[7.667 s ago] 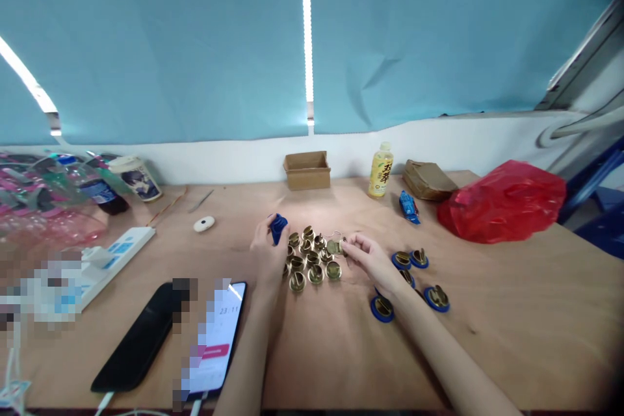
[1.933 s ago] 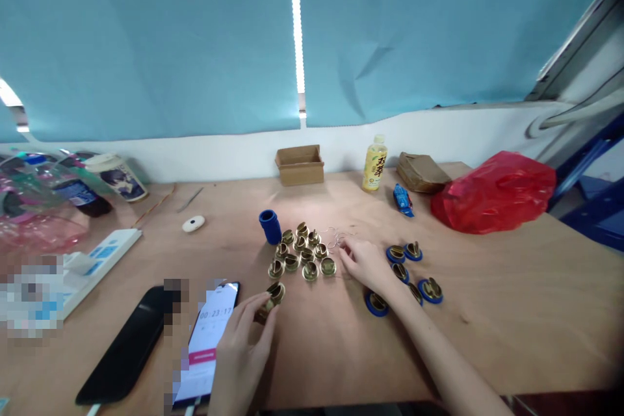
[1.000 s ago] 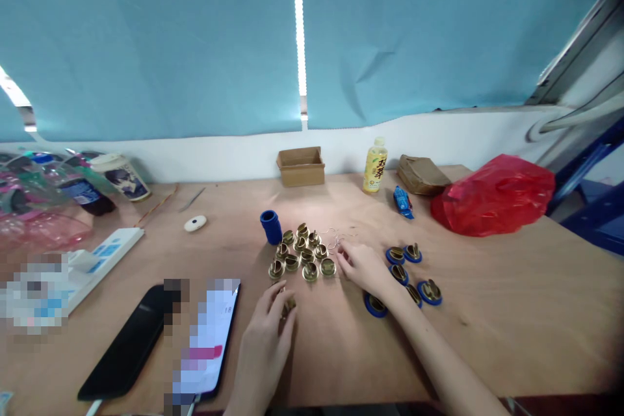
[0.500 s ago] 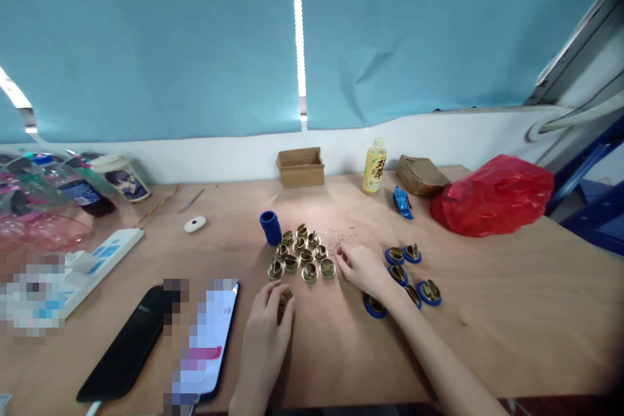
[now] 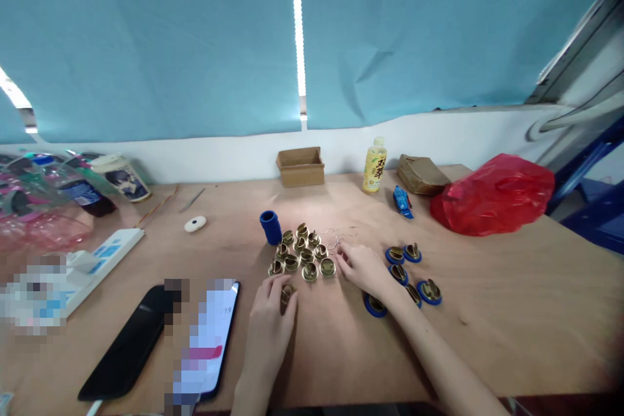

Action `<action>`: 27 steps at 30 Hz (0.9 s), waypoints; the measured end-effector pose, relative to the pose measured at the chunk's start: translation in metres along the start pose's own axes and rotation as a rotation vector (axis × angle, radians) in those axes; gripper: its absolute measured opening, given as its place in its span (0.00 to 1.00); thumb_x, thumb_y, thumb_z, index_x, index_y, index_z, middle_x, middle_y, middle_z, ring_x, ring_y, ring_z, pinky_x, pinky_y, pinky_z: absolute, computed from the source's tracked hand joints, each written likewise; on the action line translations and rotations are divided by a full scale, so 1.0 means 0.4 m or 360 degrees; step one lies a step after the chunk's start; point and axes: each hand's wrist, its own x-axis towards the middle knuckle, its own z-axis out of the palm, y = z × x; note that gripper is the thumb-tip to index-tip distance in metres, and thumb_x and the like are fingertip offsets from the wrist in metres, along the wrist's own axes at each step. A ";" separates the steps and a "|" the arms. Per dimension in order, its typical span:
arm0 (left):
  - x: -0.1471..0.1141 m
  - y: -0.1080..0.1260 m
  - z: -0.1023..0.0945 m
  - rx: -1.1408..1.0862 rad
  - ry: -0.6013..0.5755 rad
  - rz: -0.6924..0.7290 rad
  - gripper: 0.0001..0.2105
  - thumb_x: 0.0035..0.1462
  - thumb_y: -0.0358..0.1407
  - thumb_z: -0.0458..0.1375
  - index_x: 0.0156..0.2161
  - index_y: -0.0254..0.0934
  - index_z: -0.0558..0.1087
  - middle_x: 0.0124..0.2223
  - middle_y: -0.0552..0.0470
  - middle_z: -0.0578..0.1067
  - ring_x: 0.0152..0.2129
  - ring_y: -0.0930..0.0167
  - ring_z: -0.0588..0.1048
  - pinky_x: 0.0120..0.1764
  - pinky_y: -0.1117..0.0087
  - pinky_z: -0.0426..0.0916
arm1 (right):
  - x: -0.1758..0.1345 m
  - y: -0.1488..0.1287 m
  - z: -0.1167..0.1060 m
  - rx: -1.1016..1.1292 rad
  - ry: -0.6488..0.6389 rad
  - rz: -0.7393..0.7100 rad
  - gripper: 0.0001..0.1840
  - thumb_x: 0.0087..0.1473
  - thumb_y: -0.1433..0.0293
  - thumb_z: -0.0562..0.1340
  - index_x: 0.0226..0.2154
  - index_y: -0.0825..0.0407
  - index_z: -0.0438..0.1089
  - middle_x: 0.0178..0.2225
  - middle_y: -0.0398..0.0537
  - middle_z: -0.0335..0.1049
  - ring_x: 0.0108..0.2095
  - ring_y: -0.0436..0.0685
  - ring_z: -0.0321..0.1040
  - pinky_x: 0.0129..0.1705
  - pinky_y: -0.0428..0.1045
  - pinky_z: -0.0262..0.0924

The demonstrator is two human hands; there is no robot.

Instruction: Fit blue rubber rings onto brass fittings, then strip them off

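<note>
My left hand is curled round a brass round fitting with a raised crosspiece, just in front of a cluster of several matching brass fittings. To the right of that cluster, my right hand has its fingertips pressed together beside some thin wire rings. Whatever lies between those fingertips is too small to make out. Several brass fittings seated in blue rings lie beside and partly behind my right forearm. A blue ribbed cylinder stands upright at the cluster's left.
Two phones and a white power strip lie on the left, with bottles behind. Along the back are a small cardboard box, a yellow drink bottle, a blue wrapper and a red plastic bag.
My left hand has shifted slightly right and up, and the brass fitting in it has turned to show more of its face. My right hand has stayed by the wire rings.
</note>
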 end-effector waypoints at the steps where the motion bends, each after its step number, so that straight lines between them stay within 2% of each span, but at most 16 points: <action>1: 0.007 0.002 0.003 -0.0001 0.0002 0.0016 0.10 0.58 0.33 0.54 0.45 0.39 0.71 0.46 0.45 0.74 0.44 0.60 0.75 0.45 0.57 0.72 | 0.000 0.000 -0.001 -0.0005 0.0000 0.0001 0.09 0.61 0.70 0.54 0.33 0.51 0.69 0.31 0.47 0.75 0.32 0.54 0.69 0.31 0.47 0.47; 8: 0.051 -0.003 0.026 0.0038 -0.0026 0.0106 0.12 0.58 0.30 0.53 0.47 0.38 0.70 0.44 0.46 0.75 0.42 0.60 0.75 0.44 0.58 0.72 | -0.002 -0.003 -0.004 -0.0032 -0.0016 0.0002 0.09 0.61 0.69 0.55 0.32 0.51 0.69 0.33 0.48 0.75 0.34 0.55 0.70 0.32 0.47 0.49; 18: 0.051 -0.003 0.035 0.0097 -0.0061 0.0097 0.12 0.58 0.28 0.51 0.48 0.37 0.68 0.46 0.43 0.74 0.44 0.59 0.74 0.44 0.56 0.71 | -0.007 -0.005 -0.007 -0.0023 0.0035 -0.0025 0.08 0.60 0.69 0.55 0.31 0.51 0.69 0.33 0.49 0.75 0.33 0.55 0.69 0.31 0.47 0.48; 24: 0.048 -0.015 0.047 0.0133 0.0045 0.0130 0.13 0.59 0.29 0.51 0.49 0.37 0.67 0.46 0.43 0.72 0.45 0.59 0.73 0.46 0.55 0.71 | -0.008 0.021 -0.048 0.0210 0.0043 -0.0014 0.09 0.60 0.70 0.54 0.32 0.52 0.68 0.24 0.44 0.71 0.25 0.53 0.66 0.28 0.47 0.48; 27: 0.049 -0.019 0.052 0.0157 0.0096 0.0164 0.13 0.59 0.28 0.52 0.49 0.37 0.68 0.46 0.43 0.71 0.45 0.58 0.72 0.47 0.54 0.70 | -0.008 0.048 -0.079 0.0347 0.0109 0.0023 0.11 0.61 0.69 0.53 0.29 0.52 0.68 0.24 0.44 0.70 0.26 0.52 0.66 0.28 0.47 0.50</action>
